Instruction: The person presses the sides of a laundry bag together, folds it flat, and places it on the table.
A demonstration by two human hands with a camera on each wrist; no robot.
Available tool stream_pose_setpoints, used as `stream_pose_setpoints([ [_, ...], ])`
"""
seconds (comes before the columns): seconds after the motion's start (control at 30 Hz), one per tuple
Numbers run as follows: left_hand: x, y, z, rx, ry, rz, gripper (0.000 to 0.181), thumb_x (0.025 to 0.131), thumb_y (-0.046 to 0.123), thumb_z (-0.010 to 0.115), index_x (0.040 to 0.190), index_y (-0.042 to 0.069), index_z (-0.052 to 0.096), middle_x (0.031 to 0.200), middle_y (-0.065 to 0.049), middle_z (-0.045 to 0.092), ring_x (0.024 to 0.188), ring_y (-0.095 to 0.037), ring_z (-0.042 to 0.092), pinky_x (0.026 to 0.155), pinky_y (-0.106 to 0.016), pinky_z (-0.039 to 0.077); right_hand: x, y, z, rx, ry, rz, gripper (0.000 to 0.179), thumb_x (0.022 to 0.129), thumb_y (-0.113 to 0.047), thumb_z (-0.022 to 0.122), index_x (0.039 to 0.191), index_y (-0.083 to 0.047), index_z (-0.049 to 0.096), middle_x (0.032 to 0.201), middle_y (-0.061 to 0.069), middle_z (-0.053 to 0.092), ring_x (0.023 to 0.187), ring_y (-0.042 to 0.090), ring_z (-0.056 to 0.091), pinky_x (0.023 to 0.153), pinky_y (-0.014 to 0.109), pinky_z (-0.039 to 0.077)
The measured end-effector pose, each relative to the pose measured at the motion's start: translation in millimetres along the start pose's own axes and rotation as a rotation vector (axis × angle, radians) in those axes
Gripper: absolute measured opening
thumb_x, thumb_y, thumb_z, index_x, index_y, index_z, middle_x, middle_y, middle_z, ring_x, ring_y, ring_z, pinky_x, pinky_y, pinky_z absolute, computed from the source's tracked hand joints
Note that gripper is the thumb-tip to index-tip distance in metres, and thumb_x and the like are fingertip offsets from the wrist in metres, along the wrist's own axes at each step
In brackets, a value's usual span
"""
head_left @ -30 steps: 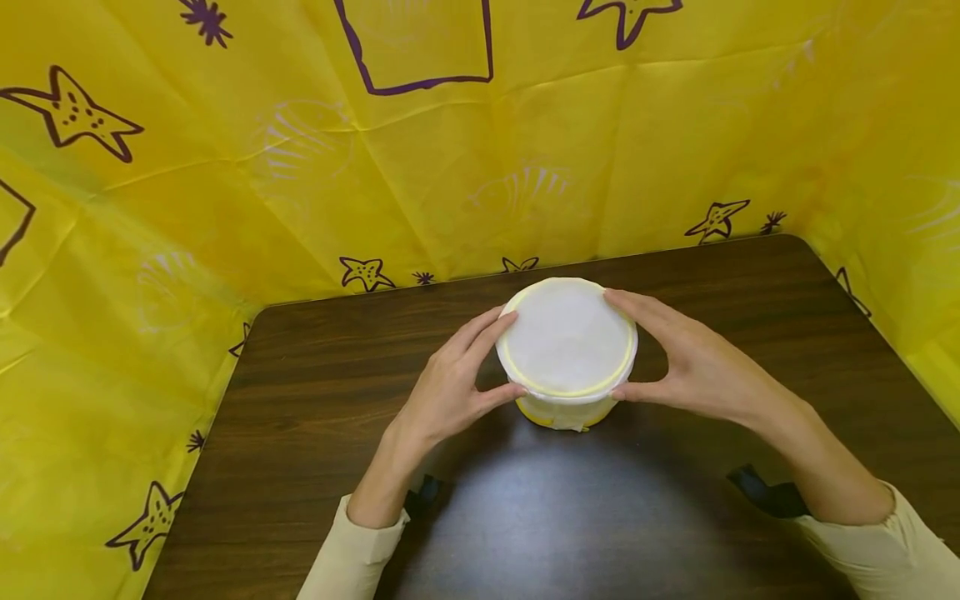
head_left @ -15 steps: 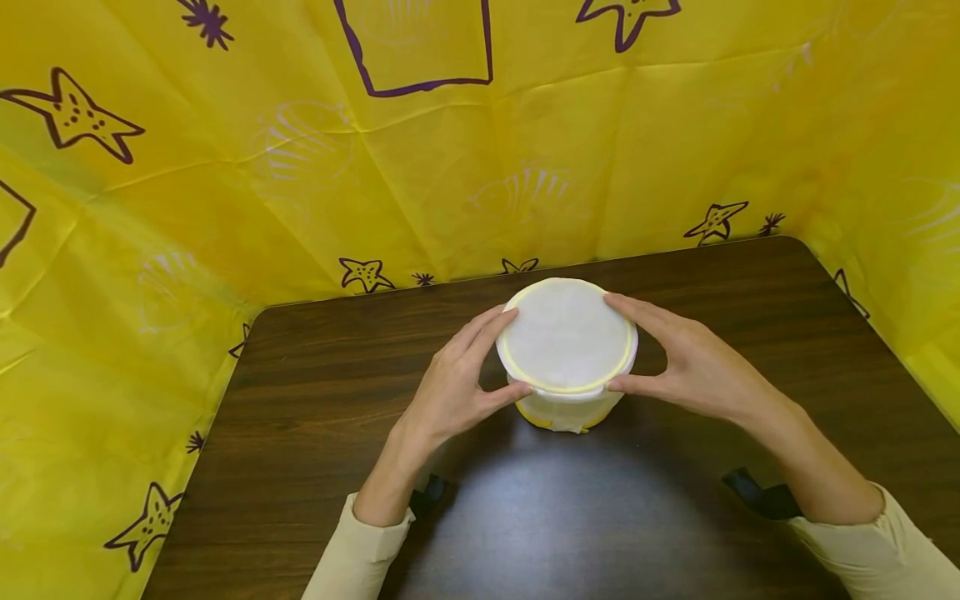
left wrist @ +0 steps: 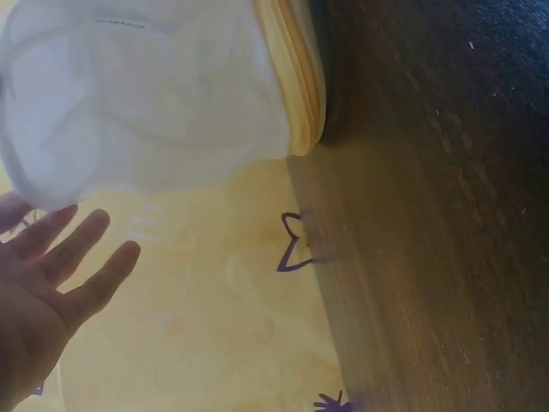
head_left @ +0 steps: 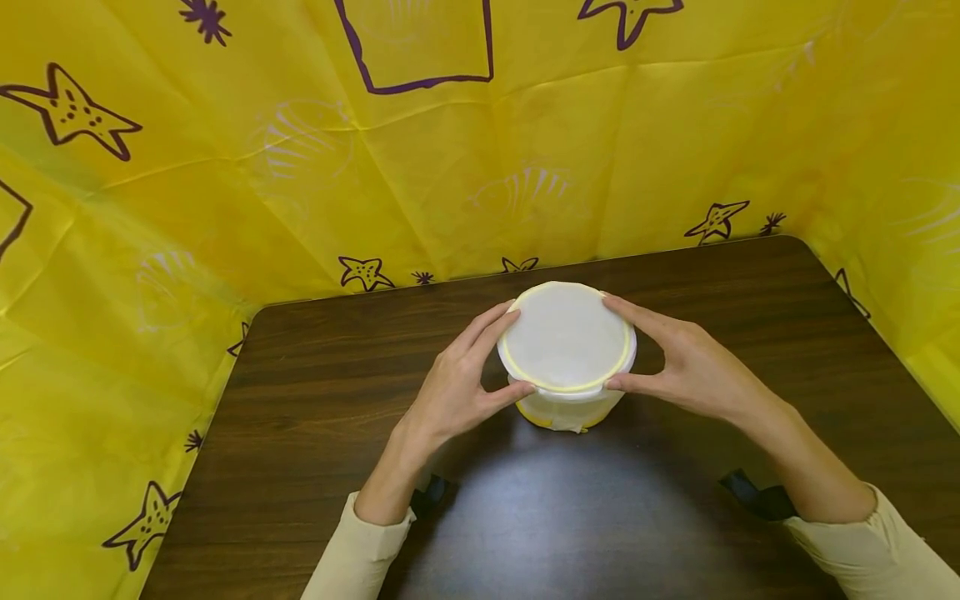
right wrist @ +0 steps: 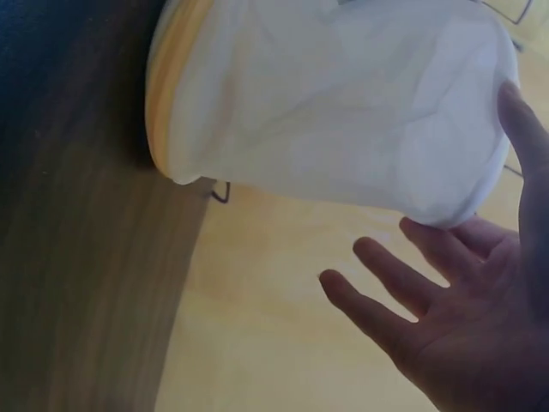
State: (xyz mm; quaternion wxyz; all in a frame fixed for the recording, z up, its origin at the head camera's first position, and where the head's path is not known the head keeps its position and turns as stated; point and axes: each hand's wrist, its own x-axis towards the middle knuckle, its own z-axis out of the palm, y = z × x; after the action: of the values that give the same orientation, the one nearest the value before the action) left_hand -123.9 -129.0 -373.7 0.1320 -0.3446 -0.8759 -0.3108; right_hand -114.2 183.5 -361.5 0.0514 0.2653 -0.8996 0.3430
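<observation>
A white, drum-shaped bag [head_left: 566,337] of thin, sheer fabric stands upright on the dark table. Yellow trim rings its round top and its base. My left hand [head_left: 457,383] holds the top rim from the left, thumb at the front and fingers at the side. On the opposite side, my right hand [head_left: 697,367] holds the same rim with thumb and forefinger. In the left wrist view, the other fingers [left wrist: 101,287] of that hand spread away from the bag's side [left wrist: 171,112]. The right wrist view shows similarly splayed fingers [right wrist: 377,313] below the bag [right wrist: 343,120].
The wood-grain tabletop [head_left: 315,392] has rounded back corners. Yellow cloth [head_left: 420,183] with purple starfish and pale shell drawings hangs behind and on both sides, close to the table's edges. Dark straps [head_left: 757,496] show at both wrists.
Both thumbs have shifted slightly inward along the front rim. The bag's top sits a touch lower at the back, and its base has stayed in place.
</observation>
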Motion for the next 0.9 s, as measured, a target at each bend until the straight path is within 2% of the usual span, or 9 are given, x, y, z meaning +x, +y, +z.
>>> stream_pose_setpoints([
  [0.3, -1.3, -1.1, 3.4, -0.014, -0.028, -0.034, 0.089, 0.083, 0.049, 0.078, 0.154, 0.018, 0.037, 0.158, 0.003, 0.033, 0.134, -0.018, 0.047, 0.105, -0.041, 0.045, -1.3, 4, 7, 0.041, -0.008, 0.01, 0.096, 0.075, -0.035, 0.088, 0.155, -0.024, 0.037, 0.151, 0.008, 0.047, 0.126, 0.032, 0.055, 0.098, 0.056, 0.047],
  [0.67, -2.6, -2.4, 6.1, -0.019, -0.044, -0.05, 0.09, 0.083, 0.047, 0.079, 0.155, 0.018, 0.034, 0.158, 0.002, 0.033, 0.135, -0.018, 0.046, 0.105, -0.042, 0.044, -0.7, 7, 11, 0.068, -0.038, 0.033, 0.097, 0.077, -0.036, 0.086, 0.157, -0.022, 0.032, 0.153, 0.009, 0.044, 0.132, 0.034, 0.05, 0.102, 0.057, 0.042],
  [0.77, -3.8, -2.9, 8.0, -0.026, -0.048, -0.065, 0.09, 0.083, 0.046, 0.079, 0.155, 0.018, 0.034, 0.158, 0.002, 0.032, 0.135, -0.018, 0.046, 0.106, -0.042, 0.044, -1.7, 8, 13, 0.087, -0.038, 0.029, 0.097, 0.078, -0.035, 0.085, 0.157, -0.022, 0.031, 0.153, 0.01, 0.044, 0.13, 0.033, 0.051, 0.1, 0.056, 0.044],
  [0.9, -5.6, -2.9, 10.8, -0.037, -0.06, -0.084, 0.087, 0.085, 0.046, 0.077, 0.155, 0.018, 0.035, 0.158, 0.003, 0.031, 0.134, -0.019, 0.047, 0.106, -0.042, 0.043, -2.5, 9, 16, 0.127, -0.035, 0.025, 0.096, 0.079, -0.032, 0.086, 0.157, -0.02, 0.031, 0.151, 0.012, 0.045, 0.12, 0.028, 0.059, 0.091, 0.047, 0.052],
])
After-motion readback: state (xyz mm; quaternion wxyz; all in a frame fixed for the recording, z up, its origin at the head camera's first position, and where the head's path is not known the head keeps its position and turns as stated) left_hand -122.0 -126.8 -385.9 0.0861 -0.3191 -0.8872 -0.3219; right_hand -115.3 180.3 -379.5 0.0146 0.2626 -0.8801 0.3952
